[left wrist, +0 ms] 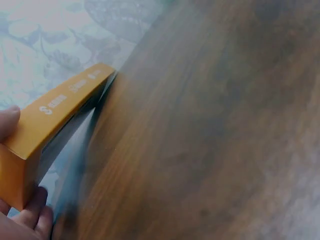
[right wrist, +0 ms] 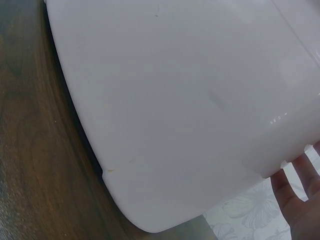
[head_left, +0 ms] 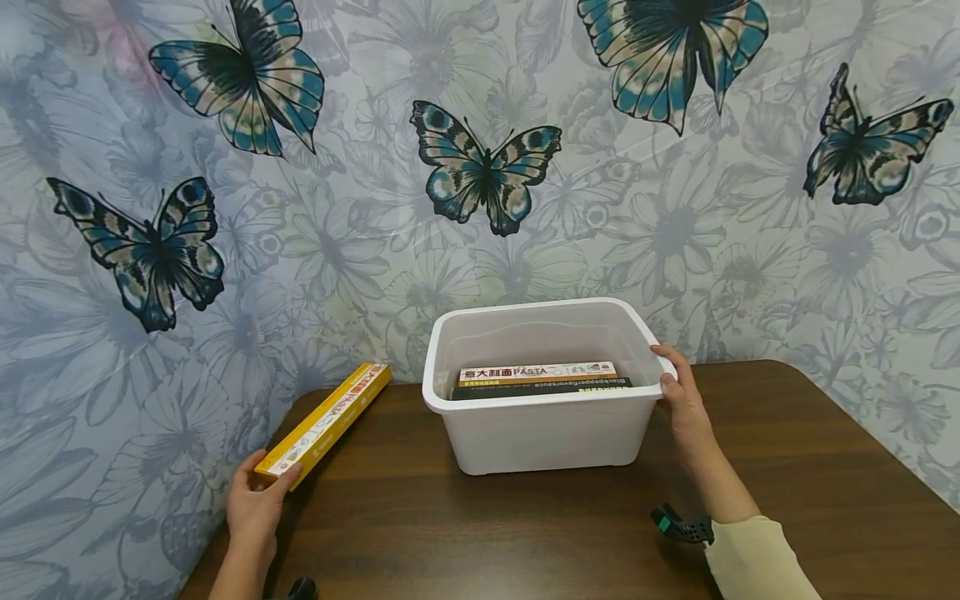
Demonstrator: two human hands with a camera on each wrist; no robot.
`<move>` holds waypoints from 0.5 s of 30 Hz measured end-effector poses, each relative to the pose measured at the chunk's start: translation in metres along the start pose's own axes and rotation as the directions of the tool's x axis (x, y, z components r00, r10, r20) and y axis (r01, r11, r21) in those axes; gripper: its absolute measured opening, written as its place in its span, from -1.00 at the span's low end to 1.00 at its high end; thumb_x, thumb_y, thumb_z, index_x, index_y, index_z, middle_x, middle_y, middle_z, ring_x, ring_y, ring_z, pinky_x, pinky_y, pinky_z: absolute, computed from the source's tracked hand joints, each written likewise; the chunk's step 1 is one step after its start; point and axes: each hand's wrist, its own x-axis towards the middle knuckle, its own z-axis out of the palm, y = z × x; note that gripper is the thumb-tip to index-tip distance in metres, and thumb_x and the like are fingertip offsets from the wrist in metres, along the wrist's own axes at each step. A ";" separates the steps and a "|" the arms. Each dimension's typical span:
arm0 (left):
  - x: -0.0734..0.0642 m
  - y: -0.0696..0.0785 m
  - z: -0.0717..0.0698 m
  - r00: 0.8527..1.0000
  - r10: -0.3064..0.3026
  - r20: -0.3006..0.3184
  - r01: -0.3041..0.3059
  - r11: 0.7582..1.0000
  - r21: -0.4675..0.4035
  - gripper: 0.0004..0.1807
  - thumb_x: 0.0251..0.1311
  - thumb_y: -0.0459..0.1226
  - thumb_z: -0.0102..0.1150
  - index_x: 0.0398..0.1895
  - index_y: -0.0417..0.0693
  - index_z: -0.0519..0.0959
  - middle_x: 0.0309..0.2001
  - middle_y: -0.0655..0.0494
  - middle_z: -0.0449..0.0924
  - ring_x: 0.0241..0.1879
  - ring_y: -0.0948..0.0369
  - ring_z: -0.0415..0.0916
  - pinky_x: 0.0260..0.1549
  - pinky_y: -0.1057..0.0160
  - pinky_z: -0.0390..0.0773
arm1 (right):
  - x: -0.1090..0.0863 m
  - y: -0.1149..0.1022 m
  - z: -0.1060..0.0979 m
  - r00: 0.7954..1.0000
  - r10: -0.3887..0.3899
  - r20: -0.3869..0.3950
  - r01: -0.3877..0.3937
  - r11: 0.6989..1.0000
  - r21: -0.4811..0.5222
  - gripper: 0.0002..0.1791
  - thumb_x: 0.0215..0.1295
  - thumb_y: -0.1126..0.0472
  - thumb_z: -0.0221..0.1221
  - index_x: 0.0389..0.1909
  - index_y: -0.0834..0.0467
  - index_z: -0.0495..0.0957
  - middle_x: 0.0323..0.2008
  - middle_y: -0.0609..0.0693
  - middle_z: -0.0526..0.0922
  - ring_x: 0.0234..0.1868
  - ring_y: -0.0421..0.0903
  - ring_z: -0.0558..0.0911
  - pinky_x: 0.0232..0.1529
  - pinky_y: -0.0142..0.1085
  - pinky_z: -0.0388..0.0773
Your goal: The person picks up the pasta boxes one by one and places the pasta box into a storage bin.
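Observation:
My left hand grips the near end of a long yellow box with a white printed strip. In the left wrist view the orange-yellow box is tilted at the table's edge, with the thumb over its near end and fingers under it. My right hand holds the right rim of a white plastic tub. Inside the tub lies a box labelled PASTA, with a black printed face in front; its lower part is hidden by the tub wall. The right wrist view shows fingers at the tub's side.
The tub stands on a brown wooden table against a wall covering with butterflies and flowers. A black band is on the right wrist. The table's left edge runs beneath the yellow box.

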 end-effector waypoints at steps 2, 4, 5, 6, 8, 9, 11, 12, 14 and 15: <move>-0.001 0.000 0.001 1.000 -0.008 -0.012 0.008 1.000 -0.016 -0.04 0.13 -0.09 0.43 0.56 0.08 0.11 0.53 -0.10 0.09 0.36 0.00 0.17 -0.13 0.57 0.32 | 0.000 0.000 0.000 1.000 0.002 0.001 -0.002 1.000 0.000 -0.47 0.53 0.06 -0.23 0.47 0.05 0.14 0.34 -0.22 0.19 0.24 -0.16 0.28 0.09 -0.32 0.26; -0.002 0.000 0.002 1.000 -0.019 -0.018 0.018 0.999 -0.039 -0.04 0.14 -0.09 0.42 0.57 0.10 0.10 0.57 -0.06 0.01 0.43 -0.03 0.10 -0.09 0.57 0.34 | 0.000 0.000 0.000 1.000 0.004 0.001 -0.004 1.000 -0.001 -0.47 0.53 0.06 -0.23 0.47 0.05 0.14 0.34 -0.22 0.19 0.24 -0.15 0.28 0.09 -0.31 0.25; -0.002 0.000 0.003 1.000 -0.026 -0.014 0.025 0.998 -0.063 -0.04 0.15 -0.10 0.41 0.57 0.10 0.09 0.59 -0.04 -0.03 0.45 -0.03 0.09 -0.10 0.57 0.38 | 0.000 0.000 0.000 1.000 0.005 0.000 -0.005 1.000 -0.001 -0.47 0.53 0.05 -0.23 0.46 0.05 0.14 0.34 -0.22 0.19 0.23 -0.15 0.28 0.09 -0.31 0.25; -0.003 -0.001 0.003 1.000 -0.028 -0.008 0.027 0.995 -0.095 -0.04 0.16 -0.11 0.41 0.57 0.09 0.08 0.59 -0.05 -0.07 0.45 -0.05 0.09 -0.13 0.59 0.43 | 0.000 0.000 0.000 1.000 0.005 0.001 -0.005 1.000 0.000 -0.47 0.53 0.05 -0.23 0.46 0.05 0.14 0.34 -0.22 0.19 0.23 -0.15 0.28 0.09 -0.31 0.26; -0.004 -0.002 0.004 0.999 -0.039 0.011 0.040 0.985 -0.167 -0.04 0.18 -0.13 0.38 0.58 0.08 0.06 0.59 -0.06 -0.11 0.44 -0.04 0.12 -0.24 0.63 0.49 | 0.001 0.000 0.000 1.000 0.005 0.003 -0.005 1.000 -0.001 -0.47 0.53 0.06 -0.23 0.46 0.05 0.14 0.33 -0.21 0.19 0.23 -0.15 0.28 0.09 -0.32 0.26; -0.005 -0.003 0.004 0.999 -0.042 0.020 0.045 0.978 -0.203 -0.04 0.18 -0.14 0.38 0.58 0.07 0.05 0.57 -0.07 -0.12 0.42 -0.03 0.14 -0.27 0.62 0.53 | 0.001 0.000 0.000 1.000 0.004 0.003 -0.004 1.000 0.000 -0.47 0.53 0.06 -0.23 0.46 0.05 0.14 0.33 -0.21 0.19 0.23 -0.15 0.28 0.09 -0.32 0.26; -0.006 -0.004 0.006 0.998 -0.050 0.028 0.056 0.964 -0.258 -0.04 0.18 -0.15 0.36 0.58 0.07 0.03 0.54 -0.06 -0.11 0.38 0.01 0.17 -0.23 0.56 0.58 | 0.001 0.000 0.000 1.000 0.003 0.005 -0.003 1.000 0.002 -0.47 0.53 0.06 -0.23 0.46 0.05 0.14 0.33 -0.21 0.19 0.23 -0.14 0.28 0.09 -0.33 0.27; -0.007 -0.004 0.006 0.998 -0.049 0.031 0.056 0.959 -0.279 -0.05 0.19 -0.16 0.35 0.58 0.07 0.02 0.52 -0.04 -0.11 0.37 0.01 0.17 -0.18 0.52 0.61 | 0.001 0.000 0.000 1.000 0.004 0.005 -0.004 1.000 0.002 -0.47 0.53 0.06 -0.23 0.46 0.05 0.14 0.33 -0.21 0.20 0.23 -0.14 0.28 0.09 -0.33 0.27; -0.007 -0.004 0.007 0.999 -0.048 0.025 0.053 0.951 -0.305 -0.06 0.19 -0.19 0.34 0.57 0.08 0.04 0.48 0.00 -0.08 0.38 0.02 0.15 -0.10 0.43 0.63 | 0.001 0.000 0.000 1.000 0.007 0.001 -0.007 1.000 0.003 -0.47 0.53 0.06 -0.23 0.46 0.05 0.14 0.33 -0.21 0.20 0.23 -0.14 0.28 0.09 -0.32 0.26; -0.008 -0.003 0.007 0.999 -0.045 0.023 0.050 0.948 -0.316 -0.07 0.19 -0.20 0.34 0.57 0.08 0.04 0.48 0.01 -0.08 0.39 0.00 0.14 -0.08 0.40 0.63 | 0.001 0.000 0.000 1.000 0.009 0.000 -0.009 1.000 0.004 -0.47 0.53 0.06 -0.22 0.46 0.05 0.14 0.33 -0.21 0.20 0.23 -0.14 0.28 0.09 -0.32 0.26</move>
